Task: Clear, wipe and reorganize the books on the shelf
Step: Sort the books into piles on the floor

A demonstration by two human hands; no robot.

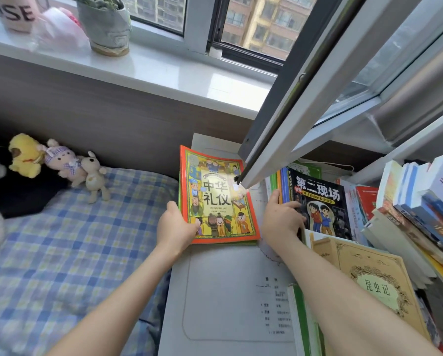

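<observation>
the left hand [175,224] pinches the near corner of the orange picture book [217,196]. that book lies on top of at least one more thin book on the white desk top [223,291]. the right hand [282,219] grips a bunch of thin books that stand up, with the black comic book [320,201] in front. these books look thin, light and bendy, and their shiny covers may slip. a book held by one corner will likely droop. a better hold is along the spine, or flat under the whole pile.

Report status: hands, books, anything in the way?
Left hand grips orange book at its corner. Right hand grips book bundle, black cover in front. Open window sash hangs over both.
</observation>
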